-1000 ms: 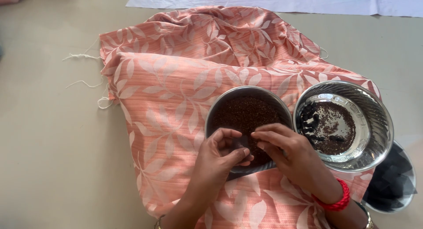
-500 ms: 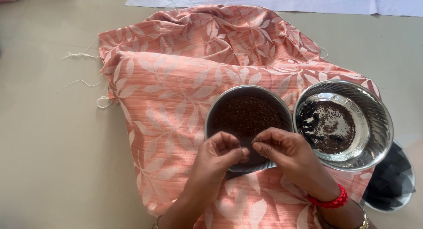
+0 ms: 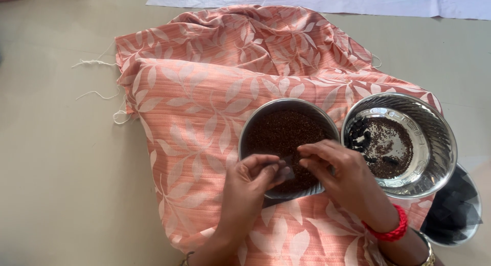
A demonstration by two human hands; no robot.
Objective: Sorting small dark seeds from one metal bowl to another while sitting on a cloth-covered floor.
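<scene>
Left hand (image 3: 249, 179) and right hand (image 3: 341, 175) meet over near rim of seed-filled steel bowl (image 3: 287, 138) — fingers pinch small dark packet (image 3: 287, 170) between them. Bowl rests on peach leaf-print cloth (image 3: 204, 107); second steel bowl (image 3: 404, 143) just right — few seeds inside.

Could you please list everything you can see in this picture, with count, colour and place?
patterned cloth: one, salmon pink with pale leaf print, spread on the floor, loose threads at its left edge
bowl of seeds: one, steel, full of small dark brown seeds, centre of the cloth
second bowl: one, steel, thin layer of dark seeds, right of the first
third bowl: one, steel, dark pieces inside, lower right, partly hidden
white sheet: one, top edge
floor: beige
bangle: one, red, right wrist
left hand: pinching something small and dark over the seeds
right hand: fingertips meeting the left's
</scene>
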